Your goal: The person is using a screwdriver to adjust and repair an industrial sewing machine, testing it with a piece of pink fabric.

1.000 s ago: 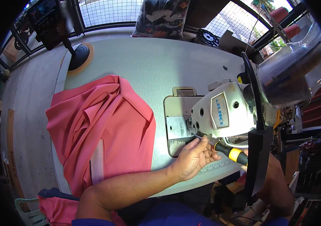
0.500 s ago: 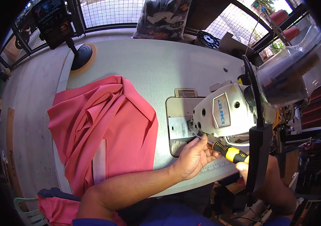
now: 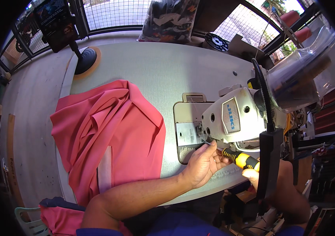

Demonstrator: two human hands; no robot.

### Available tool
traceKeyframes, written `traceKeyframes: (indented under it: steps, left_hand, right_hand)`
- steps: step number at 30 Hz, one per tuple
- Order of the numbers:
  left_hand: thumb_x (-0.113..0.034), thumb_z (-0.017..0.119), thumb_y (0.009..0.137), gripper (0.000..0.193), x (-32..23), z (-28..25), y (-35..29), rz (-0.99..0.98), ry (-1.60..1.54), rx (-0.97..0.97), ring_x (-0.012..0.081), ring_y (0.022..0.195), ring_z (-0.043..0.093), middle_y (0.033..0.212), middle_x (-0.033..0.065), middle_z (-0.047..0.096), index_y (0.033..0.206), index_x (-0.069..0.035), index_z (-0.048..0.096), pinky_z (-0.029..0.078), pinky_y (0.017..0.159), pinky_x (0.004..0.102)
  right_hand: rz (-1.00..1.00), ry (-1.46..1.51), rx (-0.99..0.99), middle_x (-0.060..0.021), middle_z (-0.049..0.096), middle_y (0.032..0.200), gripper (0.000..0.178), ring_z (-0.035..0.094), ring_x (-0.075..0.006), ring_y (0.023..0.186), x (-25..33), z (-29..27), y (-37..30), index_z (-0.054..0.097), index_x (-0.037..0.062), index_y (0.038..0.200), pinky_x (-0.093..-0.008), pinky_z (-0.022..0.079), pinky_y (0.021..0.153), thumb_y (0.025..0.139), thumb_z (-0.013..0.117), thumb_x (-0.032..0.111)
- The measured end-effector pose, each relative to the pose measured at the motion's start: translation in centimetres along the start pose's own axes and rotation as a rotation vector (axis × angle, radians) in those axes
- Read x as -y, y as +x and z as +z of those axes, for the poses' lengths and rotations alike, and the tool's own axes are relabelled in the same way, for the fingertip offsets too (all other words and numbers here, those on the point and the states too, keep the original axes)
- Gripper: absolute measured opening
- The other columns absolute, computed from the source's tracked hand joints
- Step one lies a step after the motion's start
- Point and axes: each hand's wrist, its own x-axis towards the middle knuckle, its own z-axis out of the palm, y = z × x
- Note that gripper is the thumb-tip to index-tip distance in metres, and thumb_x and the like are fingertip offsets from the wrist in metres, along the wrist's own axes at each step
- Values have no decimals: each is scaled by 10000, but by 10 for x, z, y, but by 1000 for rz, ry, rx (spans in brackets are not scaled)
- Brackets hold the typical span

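A screwdriver (image 3: 239, 158) with a yellow and black handle points up and left, under the head of a white sewing machine (image 3: 236, 114). My right hand (image 3: 251, 176) is closed around the handle's rear end, its thumb showing; a black upright bar hides most of the other fingers. My left hand (image 3: 203, 163) pinches the thin shaft ahead of the handle, close to the needle area. What the tip touches is too small to make out. Left of the machine, a pink cloth (image 3: 136, 129) lies in folds on the table (image 3: 148, 63).
The black bar (image 3: 269, 165) stands between me and the machine. Clear plastic (image 3: 297, 78) covers something above it. At the back are a bag of cloth (image 3: 169, 19) and a black reel (image 3: 216, 42). A phone (image 3: 55, 23) on a round-based stand is far left.
The screwdriver handle has turned slightly, and my right thumb has shifted a little to the left on it. My left hand stays in place.
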Motion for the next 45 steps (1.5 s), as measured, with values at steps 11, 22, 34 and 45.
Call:
traceKeyframes:
  steps: [11, 22, 34, 45]
  left_hand:
    - [-336, 416, 1016, 303, 2, -1, -1, 4, 19, -2, 176, 904, 566, 1006, 96, 562, 1062, -41, 463, 481, 934, 399]
    - [-337, 407, 1018, 310, -1, 7, -1, -21, 44, -24, 184, 886, 583, 999, 108, 559, 1047, -32, 452, 481, 959, 423]
    - [-317, 371, 1029, 293, -1, 4, 1, -27, 60, -16, 195, 877, 584, 977, 100, 546, 1059, -34, 438, 489, 948, 415]
    - [-337, 373, 1027, 320, -1, 3, 1, -4, 71, 11, 180, 879, 575, 1015, 107, 556, 1103, -33, 441, 477, 967, 417]
  right_hand:
    - [-40, 79, -39, -147, 594, 840, 328, 624, -259, 739, 24, -9, 2, 557, -46, 1088, -352, 489, 647, 806, 686, 60]
    - [-135, 43, -114, -192, 563, 844, 413, 565, -355, 754, 8, -4, -3, 495, -64, 1144, -413, 478, 675, 741, 581, -48]
    - [-126, 96, -87, -193, 577, 872, 409, 578, -348, 776, 5, -2, -1, 492, -75, 1107, -407, 487, 686, 712, 595, -76]
    - [-117, 39, -76, -175, 598, 804, 367, 605, -359, 740, -2, 4, 5, 532, -40, 1061, -415, 496, 660, 709, 635, -24]
